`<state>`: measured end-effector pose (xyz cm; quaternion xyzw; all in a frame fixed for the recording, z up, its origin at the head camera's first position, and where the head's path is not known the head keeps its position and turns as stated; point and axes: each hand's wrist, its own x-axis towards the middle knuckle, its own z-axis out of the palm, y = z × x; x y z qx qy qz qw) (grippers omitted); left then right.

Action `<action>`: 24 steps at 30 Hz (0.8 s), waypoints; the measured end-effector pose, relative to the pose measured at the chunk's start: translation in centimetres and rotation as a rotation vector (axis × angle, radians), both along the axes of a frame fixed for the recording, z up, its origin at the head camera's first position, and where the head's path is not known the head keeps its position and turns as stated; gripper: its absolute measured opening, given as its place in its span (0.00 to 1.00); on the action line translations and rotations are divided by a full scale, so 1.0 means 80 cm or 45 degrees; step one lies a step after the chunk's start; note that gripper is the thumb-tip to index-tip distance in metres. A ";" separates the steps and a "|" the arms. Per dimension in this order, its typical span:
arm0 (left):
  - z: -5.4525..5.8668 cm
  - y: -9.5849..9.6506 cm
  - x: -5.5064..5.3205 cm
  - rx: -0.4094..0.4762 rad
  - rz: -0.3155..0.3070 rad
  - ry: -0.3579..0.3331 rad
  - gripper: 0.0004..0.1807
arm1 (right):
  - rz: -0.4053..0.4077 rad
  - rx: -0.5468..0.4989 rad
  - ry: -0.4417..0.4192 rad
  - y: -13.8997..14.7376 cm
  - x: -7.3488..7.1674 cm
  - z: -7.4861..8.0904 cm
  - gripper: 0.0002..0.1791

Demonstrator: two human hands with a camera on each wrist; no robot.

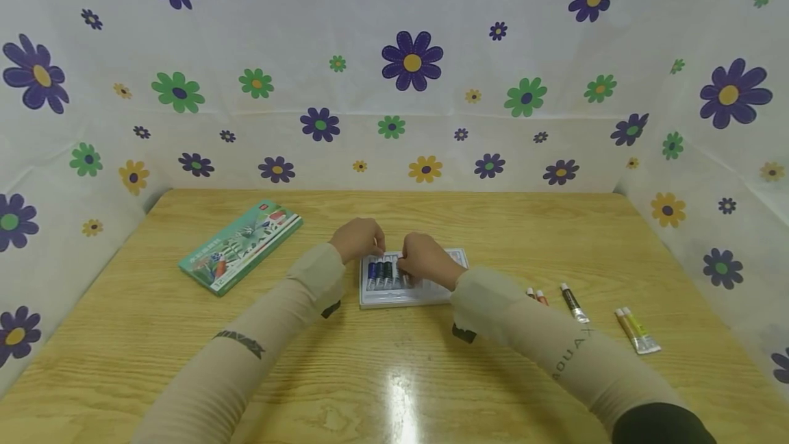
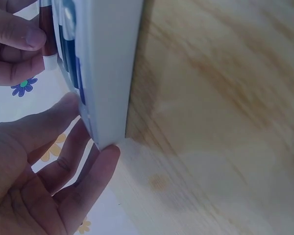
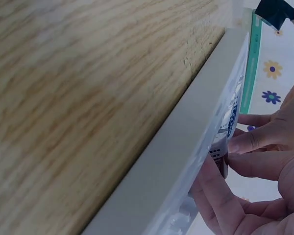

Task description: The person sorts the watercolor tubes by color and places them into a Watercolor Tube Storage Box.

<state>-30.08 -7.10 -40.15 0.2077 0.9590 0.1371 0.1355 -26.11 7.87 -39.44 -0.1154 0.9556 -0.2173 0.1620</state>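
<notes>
A white plastic tray [image 1: 403, 302] lies on the table with several paint tubes [image 1: 379, 274], blue to dark green, side by side in its left part. My right hand [image 1: 429, 259] is over the tray and pinches a brown paint tube [image 2: 48, 32] with a white cap between thumb and fingers. Beside it, my left hand [image 1: 359, 240] is at the tray's far left corner. In the left wrist view its fingers are spread and gently bent, one fingertip [image 2: 110, 152] against the tray's corner and another right by the tubes.
To the left lies a green paint box [image 1: 243, 245] with a plant picture. Right of the tray are a dark paint tube [image 1: 573, 303], a yellow and ochre pair of tubes [image 1: 637, 331], and reddish tubes [image 1: 537, 295] partly hidden by my right sleeve. Flowered cloth [image 1: 345, 88] surrounds the table.
</notes>
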 end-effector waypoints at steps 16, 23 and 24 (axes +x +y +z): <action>-0.003 -0.001 -0.001 0.010 0.000 0.001 0.03 | -0.045 -0.012 -0.049 -0.002 0.002 0.001 0.09; -0.004 -0.002 -0.001 0.019 -0.006 0.003 0.03 | 0.050 -0.065 0.006 0.008 0.001 0.002 0.12; -0.005 -0.002 -0.002 0.021 -0.006 0.004 0.03 | 0.098 -0.071 0.041 0.010 0.002 0.002 0.12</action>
